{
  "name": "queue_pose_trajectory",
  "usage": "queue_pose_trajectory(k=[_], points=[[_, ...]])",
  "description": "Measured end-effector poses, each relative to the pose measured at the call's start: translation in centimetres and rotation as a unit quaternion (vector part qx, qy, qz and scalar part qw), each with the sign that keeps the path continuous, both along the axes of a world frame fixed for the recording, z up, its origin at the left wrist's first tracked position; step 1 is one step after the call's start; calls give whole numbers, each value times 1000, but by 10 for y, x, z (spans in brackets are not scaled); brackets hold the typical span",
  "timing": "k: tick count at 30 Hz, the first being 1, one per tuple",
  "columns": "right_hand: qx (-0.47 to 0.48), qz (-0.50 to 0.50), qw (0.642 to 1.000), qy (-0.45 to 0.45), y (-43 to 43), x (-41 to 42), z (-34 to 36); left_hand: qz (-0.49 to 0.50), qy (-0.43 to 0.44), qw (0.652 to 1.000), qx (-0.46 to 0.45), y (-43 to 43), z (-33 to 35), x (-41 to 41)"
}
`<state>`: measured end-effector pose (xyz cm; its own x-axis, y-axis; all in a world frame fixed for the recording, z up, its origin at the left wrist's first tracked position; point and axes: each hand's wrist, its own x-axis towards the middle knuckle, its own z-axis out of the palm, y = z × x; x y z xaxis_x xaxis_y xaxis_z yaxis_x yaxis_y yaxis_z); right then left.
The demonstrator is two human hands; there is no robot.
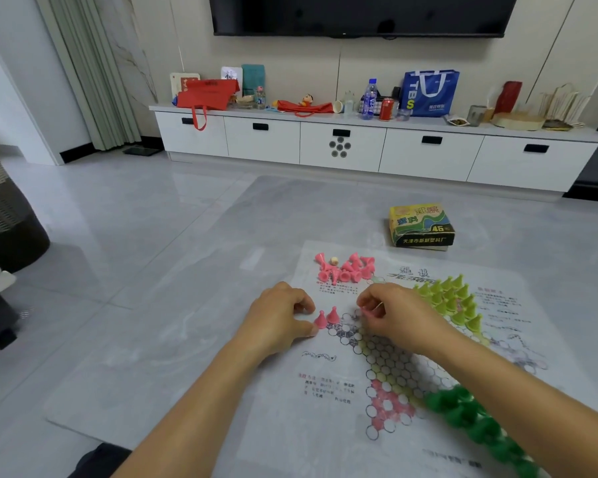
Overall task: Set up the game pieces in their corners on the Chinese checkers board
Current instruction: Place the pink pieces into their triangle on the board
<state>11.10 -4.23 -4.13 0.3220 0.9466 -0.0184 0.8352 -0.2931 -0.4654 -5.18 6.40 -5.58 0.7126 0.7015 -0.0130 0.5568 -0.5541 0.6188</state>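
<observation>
Pieces (pixel 346 269) seem light, rigid and tippy; we pinch each at its tip. Two pink pieces (pixel 332 315) stand in the board (pixel 387 367) corner. We cannot tell what the left grip (pixel 280 317) holds; the right grip (pixel 397 315) pinches another pink piece (pixel 367 312).

— What reads on the yellow-green game box (pixel 422 224), at one o'clock from the board sheet (pixel 308 426)?
— "跳棋" and "塑料" on the lid, the number "45", and "天津市新新塑料厂" along the dark front strip.
— Anything on the TV counter (pixel 497 130)?
— The blue shopping bag (pixel 430 93), towards twelve o'clock, carries "TBS" running sideways; the small line under it is too blurred to read.
— And the sheet's own print?
— Red and black paragraphs, too blurred to read.
</observation>
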Motion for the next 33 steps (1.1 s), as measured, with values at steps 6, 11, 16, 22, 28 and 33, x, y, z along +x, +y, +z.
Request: queue_pose_trajectory(k=[6,11,16,22,28,33], points=[[10,-28,992,123,-1,-3,3,1,-1,1000,0,-1,-1,1],[4,-16,994,112,-2,-18,3,6,-1,1000,2,0,-1,0],[-35,18,995,93,-6,-20,7,5,0,1000,0,0,-1,0],[-45,20,998,50,-7,-12,8,5,5,1000,-5,0,-1,1],[-30,23,999,33,4,-23,2,8,4,1000,-3,-1,-1,0],[-29,9,999,33,9,-27,-1,6,4,1000,-1,0,-1,0]])
